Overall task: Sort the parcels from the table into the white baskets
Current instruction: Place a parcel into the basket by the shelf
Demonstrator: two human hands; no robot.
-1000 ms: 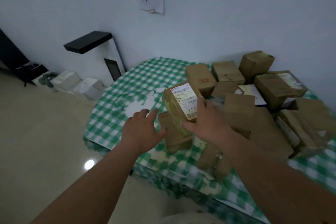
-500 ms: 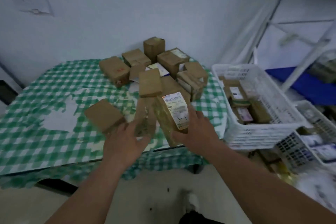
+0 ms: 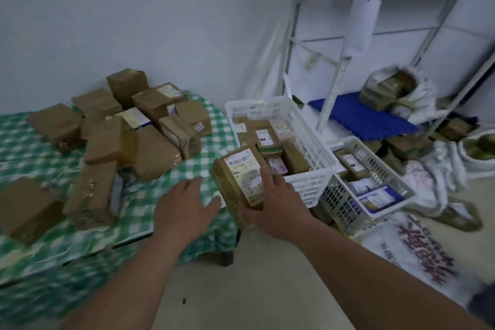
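My right hand [image 3: 278, 203] grips a brown parcel [image 3: 238, 182] with a white label marked "3-1", held over the table's right corner, just left of the nearer white basket [image 3: 308, 182]. My left hand [image 3: 184, 206] hovers beside the parcel with fingers spread, holding nothing. Several brown cardboard parcels [image 3: 150, 153] lie piled on the table with the green checked cloth [image 3: 32, 244]. The nearer basket holds several parcels. A second white basket [image 3: 375, 211] to its right holds labelled packets.
A white metal shelf frame [image 3: 332, 94] with a blue board [image 3: 359, 118] stands behind the baskets. White sacks [image 3: 428, 179] and loose parcels clutter the floor at the right. A printed white bag [image 3: 412, 252] lies near my right arm. Bare floor lies below my arms.
My view has swung right, from the table to the baskets. My right hand has carried the labelled parcel rightward toward the nearer basket. My left hand has come away from the parcels.
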